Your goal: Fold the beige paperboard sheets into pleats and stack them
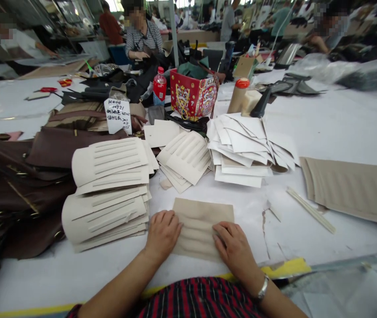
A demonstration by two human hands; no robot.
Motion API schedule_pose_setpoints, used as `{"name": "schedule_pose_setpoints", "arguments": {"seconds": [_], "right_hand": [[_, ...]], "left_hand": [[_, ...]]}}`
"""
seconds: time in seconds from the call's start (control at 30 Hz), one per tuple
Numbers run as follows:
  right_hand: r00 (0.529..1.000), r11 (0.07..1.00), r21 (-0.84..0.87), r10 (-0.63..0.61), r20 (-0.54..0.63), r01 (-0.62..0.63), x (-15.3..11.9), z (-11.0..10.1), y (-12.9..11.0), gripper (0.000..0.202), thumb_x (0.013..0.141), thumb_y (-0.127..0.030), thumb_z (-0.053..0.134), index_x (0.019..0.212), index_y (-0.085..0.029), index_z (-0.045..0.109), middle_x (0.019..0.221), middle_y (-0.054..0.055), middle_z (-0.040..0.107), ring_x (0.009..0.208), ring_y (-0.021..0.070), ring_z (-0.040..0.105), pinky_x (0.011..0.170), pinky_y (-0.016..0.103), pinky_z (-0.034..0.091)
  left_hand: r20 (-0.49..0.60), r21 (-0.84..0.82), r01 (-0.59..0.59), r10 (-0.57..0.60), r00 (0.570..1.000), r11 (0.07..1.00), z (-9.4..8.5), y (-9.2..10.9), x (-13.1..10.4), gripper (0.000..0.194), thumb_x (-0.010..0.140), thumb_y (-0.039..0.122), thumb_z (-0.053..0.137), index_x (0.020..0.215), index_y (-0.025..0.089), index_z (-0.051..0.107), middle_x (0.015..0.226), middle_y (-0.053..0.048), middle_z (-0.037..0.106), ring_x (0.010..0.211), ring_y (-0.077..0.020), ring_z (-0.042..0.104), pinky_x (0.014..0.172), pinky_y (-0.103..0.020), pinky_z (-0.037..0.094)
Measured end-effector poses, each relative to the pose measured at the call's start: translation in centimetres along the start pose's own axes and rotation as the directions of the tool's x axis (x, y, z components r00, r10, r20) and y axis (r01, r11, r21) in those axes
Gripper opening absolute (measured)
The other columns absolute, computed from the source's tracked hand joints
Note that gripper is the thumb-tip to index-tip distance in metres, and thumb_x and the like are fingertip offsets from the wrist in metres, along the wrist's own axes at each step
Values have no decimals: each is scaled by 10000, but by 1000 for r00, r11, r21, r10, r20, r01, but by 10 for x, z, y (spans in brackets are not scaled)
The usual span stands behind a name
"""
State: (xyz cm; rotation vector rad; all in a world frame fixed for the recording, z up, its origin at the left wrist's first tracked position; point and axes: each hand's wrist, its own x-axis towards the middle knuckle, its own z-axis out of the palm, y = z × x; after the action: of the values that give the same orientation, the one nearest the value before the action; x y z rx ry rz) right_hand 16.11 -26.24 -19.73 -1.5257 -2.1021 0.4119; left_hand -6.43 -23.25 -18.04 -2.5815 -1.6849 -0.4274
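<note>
A tan rectangular panel point(197, 227) with raised crosswise ridges lies flat on the table in front of me. My left hand point(164, 232) rests on its left edge, fingers curled and pressed together on the material. At the opposite edge, my right hand point(234, 245) grips the panel with bent fingers, the thumb hidden or hard to make out. Left of my hands stands a stack of cream slotted pieces point(108, 194) with rounded ends. Behind the panel lies a smaller pile of similar slotted pieces point(188, 157).
White sheets point(241, 145) are heaped behind my right hand. More tan ridged panels point(350, 187) and thin pale strips point(310, 210) lie to the right. Dark brown leather bags point(16, 194) cover the left side. A red bottle point(159, 87) and red box point(191, 95) stand farther back; several people work beyond.
</note>
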Motion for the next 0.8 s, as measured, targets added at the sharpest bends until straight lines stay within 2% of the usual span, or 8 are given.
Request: {"name": "schedule_pose_setpoints", "arguments": {"seconds": [0.07,0.13,0.2,0.33,0.53,0.6,0.7,0.8], "right_hand": [[1000,1000,10,-22,-1,22,-1,1,1,233,830,-231,464,1033,-185,570,952,86,554,882,205,502,796,391,438],[999,998,42,-42,13,41,-2,-1,3,240,837,-206,442,1041,-186,567,971,88,558,894,202,509,811,397,442],[997,994,94,-63,49,58,-4,-6,8,264,839,-169,415,1057,-194,560,1005,87,561,928,200,513,828,396,451],[999,990,139,-19,27,15,-2,-15,16,306,844,-152,379,1096,-214,542,1044,83,566,978,196,518,842,395,468],[998,989,143,-32,46,25,4,-11,14,228,840,-159,432,996,-210,590,956,69,572,916,183,520,814,370,470],[998,989,141,-43,38,38,6,-10,13,223,840,-161,441,1000,-209,588,956,68,565,915,180,514,815,365,466],[999,995,93,-45,-26,47,10,-10,14,253,841,-161,437,1057,-196,564,980,79,559,923,187,504,828,385,452],[999,999,40,-25,-43,27,16,-8,15,274,846,-153,420,1080,-190,556,966,84,565,905,195,504,820,400,445]], "left_hand": [[-49,-68,-149,146,988,987,2,17,1,200,833,190,440,990,185,565,1061,-83,570,1057,-229,453,934,-441,343],[-36,-176,-341,341,940,923,8,37,6,275,831,165,419,1082,189,528,1105,-83,559,1095,-204,443,959,-397,345],[7,-259,-412,428,904,874,16,52,10,291,836,174,411,1109,177,508,1084,-84,566,1050,-187,477,922,-352,390],[34,-254,-343,362,931,904,22,51,12,260,854,201,406,1088,154,511,997,-94,584,962,-204,516,846,-367,439],[129,-143,-307,325,937,941,9,37,11,188,854,202,426,978,138,551,900,-92,594,889,-224,534,768,-374,468],[83,-157,-355,370,925,922,8,42,12,197,856,191,417,992,140,552,962,-90,594,938,-223,525,829,-384,448],[-10,-195,-440,447,895,877,17,50,19,307,851,143,402,1147,127,484,1136,-91,551,1076,-224,467,955,-395,372],[-9,-219,-411,420,908,885,30,52,27,348,844,141,405,1186,103,457,1143,-106,555,1088,-225,469,971,-402,368]]}}
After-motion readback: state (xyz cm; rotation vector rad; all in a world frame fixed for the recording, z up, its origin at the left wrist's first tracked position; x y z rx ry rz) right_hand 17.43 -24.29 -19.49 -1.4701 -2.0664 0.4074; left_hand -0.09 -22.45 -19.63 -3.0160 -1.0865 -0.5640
